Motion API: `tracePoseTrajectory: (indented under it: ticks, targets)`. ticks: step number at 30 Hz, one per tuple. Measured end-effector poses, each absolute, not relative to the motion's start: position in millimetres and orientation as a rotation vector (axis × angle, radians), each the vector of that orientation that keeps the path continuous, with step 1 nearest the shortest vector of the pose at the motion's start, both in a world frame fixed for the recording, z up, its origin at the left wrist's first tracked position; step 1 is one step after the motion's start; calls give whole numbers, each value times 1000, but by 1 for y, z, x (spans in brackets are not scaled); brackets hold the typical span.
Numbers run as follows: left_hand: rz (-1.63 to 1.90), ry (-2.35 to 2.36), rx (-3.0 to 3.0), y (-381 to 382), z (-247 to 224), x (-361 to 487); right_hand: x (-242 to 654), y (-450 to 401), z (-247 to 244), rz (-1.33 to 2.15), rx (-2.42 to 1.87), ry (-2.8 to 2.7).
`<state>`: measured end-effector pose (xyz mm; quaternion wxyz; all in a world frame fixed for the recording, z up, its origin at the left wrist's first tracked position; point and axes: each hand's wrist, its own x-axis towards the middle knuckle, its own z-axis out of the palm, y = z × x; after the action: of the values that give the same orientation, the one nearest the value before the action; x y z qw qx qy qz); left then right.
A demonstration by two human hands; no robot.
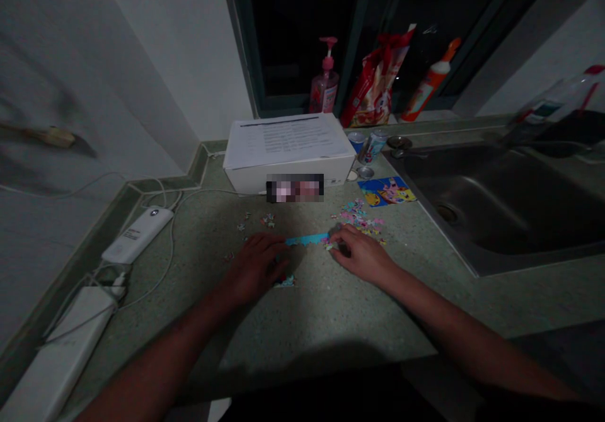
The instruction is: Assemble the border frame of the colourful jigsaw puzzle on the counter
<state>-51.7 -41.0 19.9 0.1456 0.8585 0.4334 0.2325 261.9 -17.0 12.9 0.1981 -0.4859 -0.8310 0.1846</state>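
Note:
A narrow blue strip of joined puzzle pieces (307, 239) lies on the speckled counter between my hands. My left hand (258, 264) rests at its left end, fingers bent and a little apart, with nothing visible held. At the right end is my right hand (357, 252), thumb and fingers curled toward each other near small pieces; whether it pinches one is too small to tell. Loose pastel pieces (360, 214) form a heap just beyond my right hand. A small cluster of pieces (286, 280) sits below my left hand, partly hidden by it.
Behind stands a white box (288, 145) with a printed sheet on top. A colourful picture card (387, 191) and cans (373, 147) are beside the sink (510, 195). A white power bank (137, 236), cables and a power strip (70, 340) lie left. Bottles and a red bag line the window.

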Motion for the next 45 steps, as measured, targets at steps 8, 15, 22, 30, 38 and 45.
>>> tracePoseTrajectory:
  ticks: [8,15,22,30,38,45]
  targets:
    - [657,1222,2483,-44,18,-50,262,-17,14,516,-1375,-2344]
    - [701,1176,2545,-43,15,-50,264,-16,9,538,-1365,-2346]
    - [830,1367,2553,-34,21,-64,259,-26,13,591,-1301,-2348]
    - [1015,2020,2103,-16,73,-117,247,-38,17,612,-1118,-2355]
    - [671,1396,1854,-93,82,-42,220,-66,43,567,-882,-2382]
    - [872,1357,1569,-121,37,-11,206,-79,36,471,-800,-2461]
